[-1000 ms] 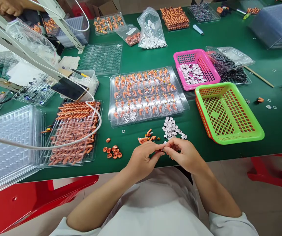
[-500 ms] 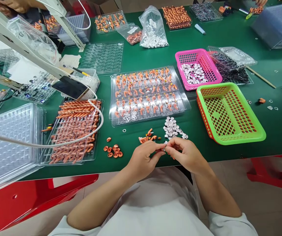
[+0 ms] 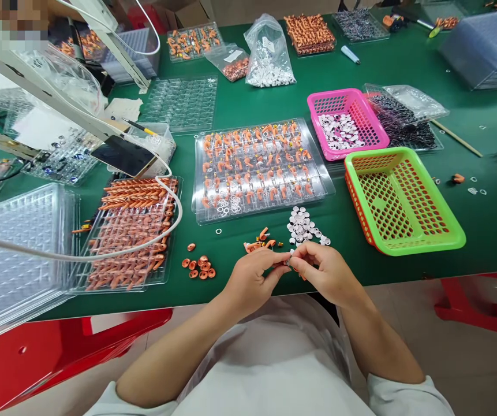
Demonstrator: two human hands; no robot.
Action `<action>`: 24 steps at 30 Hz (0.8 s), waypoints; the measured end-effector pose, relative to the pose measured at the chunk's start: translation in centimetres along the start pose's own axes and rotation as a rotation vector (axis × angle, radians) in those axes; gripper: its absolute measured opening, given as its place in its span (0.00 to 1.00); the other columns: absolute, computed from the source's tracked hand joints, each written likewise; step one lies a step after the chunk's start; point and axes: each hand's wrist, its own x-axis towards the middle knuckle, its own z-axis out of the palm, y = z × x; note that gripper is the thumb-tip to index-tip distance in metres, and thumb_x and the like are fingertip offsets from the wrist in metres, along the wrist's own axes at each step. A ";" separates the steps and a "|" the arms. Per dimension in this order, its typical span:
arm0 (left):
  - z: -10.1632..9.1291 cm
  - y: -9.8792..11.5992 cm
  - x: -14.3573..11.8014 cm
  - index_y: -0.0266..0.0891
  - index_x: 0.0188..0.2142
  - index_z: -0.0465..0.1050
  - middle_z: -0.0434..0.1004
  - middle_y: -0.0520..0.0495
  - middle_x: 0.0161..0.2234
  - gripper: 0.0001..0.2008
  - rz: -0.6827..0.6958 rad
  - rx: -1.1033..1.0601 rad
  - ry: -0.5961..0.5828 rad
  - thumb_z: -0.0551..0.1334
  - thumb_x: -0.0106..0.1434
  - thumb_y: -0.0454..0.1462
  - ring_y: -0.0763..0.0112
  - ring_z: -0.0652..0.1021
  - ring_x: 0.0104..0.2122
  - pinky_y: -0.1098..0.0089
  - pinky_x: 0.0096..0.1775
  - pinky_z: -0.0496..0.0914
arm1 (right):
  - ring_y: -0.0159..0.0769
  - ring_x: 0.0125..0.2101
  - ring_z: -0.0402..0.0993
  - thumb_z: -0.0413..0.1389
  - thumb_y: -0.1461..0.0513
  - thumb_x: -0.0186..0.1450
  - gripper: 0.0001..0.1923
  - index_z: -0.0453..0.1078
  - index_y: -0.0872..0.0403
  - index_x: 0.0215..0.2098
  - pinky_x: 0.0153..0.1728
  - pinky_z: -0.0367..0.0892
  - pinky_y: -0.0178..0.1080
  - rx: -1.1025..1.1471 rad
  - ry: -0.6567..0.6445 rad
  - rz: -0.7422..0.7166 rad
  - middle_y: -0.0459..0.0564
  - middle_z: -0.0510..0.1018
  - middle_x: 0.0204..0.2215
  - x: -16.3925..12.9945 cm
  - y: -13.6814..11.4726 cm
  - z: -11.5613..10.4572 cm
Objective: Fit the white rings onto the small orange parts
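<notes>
Near the front edge of the green table, my left hand (image 3: 251, 279) and my right hand (image 3: 327, 274) meet with fingertips pinched together. Between them is a small orange part (image 3: 302, 277), mostly covered by the fingers; a bit of dark or metallic surface shows at the tips. Just beyond the left hand lie a few curved orange pieces (image 3: 257, 245) with black and yellow ends. A heap of small white round caps (image 3: 302, 225) is spread past the right fingertips. Several copper-coloured cups (image 3: 202, 266) rest to the left of my left hand.
A clear tray (image 3: 257, 167) of curved orange pieces lies ahead. Right of it stand a green basket (image 3: 443, 245) and a pink basket (image 3: 380, 130) with white caps. On the left are a tray of copper-coloured parts (image 3: 131, 237), a phone (image 3: 123, 155) and a white cable (image 3: 179, 214).
Both hands stay pinched at nearly the same spot. The view has shifted slightly, and the co-worker's hand at the top right is gone from sight.
</notes>
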 end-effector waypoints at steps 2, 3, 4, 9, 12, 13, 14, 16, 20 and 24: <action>-0.1 -0.1 0.0 0.37 0.42 0.78 0.84 0.46 0.34 0.09 -0.007 0.006 -0.012 0.65 0.62 0.31 0.68 0.81 0.32 0.70 0.38 0.74 | 0.30 0.24 0.66 0.54 0.60 0.67 0.08 0.68 0.53 0.30 0.25 0.61 0.33 -0.011 0.004 -0.003 0.43 0.72 0.24 -0.1 0.0 0.1; -0.1 -0.1 -0.1 0.37 0.42 0.78 0.84 0.46 0.34 0.09 -0.005 0.004 -0.017 0.65 0.62 0.30 0.68 0.81 0.33 0.69 0.38 0.74 | 0.30 0.24 0.66 0.54 0.60 0.67 0.08 0.68 0.53 0.30 0.25 0.61 0.33 -0.012 -0.001 -0.001 0.43 0.71 0.24 -0.1 0.0 0.1; -0.1 -0.1 -0.1 0.37 0.43 0.78 0.84 0.46 0.34 0.09 0.003 0.002 -0.017 0.65 0.62 0.30 0.69 0.81 0.33 0.69 0.38 0.74 | 0.30 0.24 0.66 0.54 0.60 0.67 0.08 0.68 0.53 0.30 0.25 0.61 0.33 -0.009 -0.007 0.000 0.43 0.71 0.24 -0.1 0.0 0.1; 0.0 -0.1 -0.3 0.37 0.44 0.77 0.83 0.47 0.33 0.10 0.066 0.016 0.011 0.63 0.63 0.29 0.69 0.79 0.31 0.69 0.37 0.73 | 0.30 0.25 0.67 0.53 0.60 0.68 0.08 0.68 0.53 0.31 0.26 0.62 0.33 0.012 -0.006 -0.010 0.43 0.72 0.25 -0.1 0.3 0.4; 0.1 -0.1 -0.3 0.38 0.44 0.77 0.83 0.47 0.33 0.10 0.066 0.013 0.000 0.63 0.63 0.29 0.70 0.80 0.32 0.69 0.37 0.73 | 0.31 0.25 0.67 0.53 0.60 0.68 0.07 0.68 0.53 0.32 0.26 0.62 0.33 -0.020 0.017 -0.037 0.43 0.72 0.25 -0.2 0.5 0.7; 0.0 -0.1 -0.3 0.38 0.44 0.77 0.83 0.47 0.34 0.10 0.062 0.010 -0.010 0.63 0.63 0.29 0.70 0.80 0.32 0.69 0.37 0.73 | 0.31 0.25 0.67 0.53 0.60 0.68 0.07 0.68 0.53 0.32 0.26 0.62 0.33 -0.043 0.032 -0.053 0.44 0.72 0.26 -0.2 0.6 0.8; -0.1 -0.1 -0.3 0.39 0.44 0.77 0.83 0.47 0.34 0.10 0.051 0.005 -0.020 0.62 0.63 0.30 0.69 0.80 0.32 0.69 0.37 0.73 | 0.32 0.26 0.68 0.53 0.60 0.68 0.06 0.68 0.52 0.33 0.27 0.62 0.34 -0.071 0.049 -0.074 0.44 0.73 0.26 -0.3 0.7 0.9; -0.2 0.0 -0.3 0.40 0.44 0.77 0.83 0.47 0.35 0.10 0.006 -0.012 -0.042 0.62 0.64 0.30 0.69 0.80 0.33 0.69 0.38 0.73 | 0.33 0.28 0.68 0.52 0.61 0.68 0.06 0.67 0.52 0.34 0.28 0.63 0.35 -0.131 0.082 -0.132 0.46 0.73 0.28 -0.4 0.7 1.1; -0.6 0.2 -0.2 0.41 0.44 0.77 0.84 0.48 0.36 0.10 -0.086 -0.048 -0.084 0.62 0.64 0.31 0.68 0.80 0.35 0.69 0.39 0.73 | 0.34 0.29 0.68 0.51 0.62 0.69 0.05 0.66 0.52 0.35 0.30 0.63 0.36 -0.196 0.100 -0.236 0.47 0.72 0.29 -0.5 0.7 1.3; -0.7 0.4 -0.2 0.41 0.43 0.78 0.84 0.48 0.36 0.10 -0.091 -0.074 -0.064 0.63 0.63 0.31 0.68 0.81 0.35 0.69 0.39 0.73 | 0.34 0.29 0.68 0.50 0.62 0.70 0.05 0.66 0.52 0.36 0.30 0.63 0.36 -0.173 0.095 -0.241 0.47 0.72 0.30 -0.5 0.9 1.4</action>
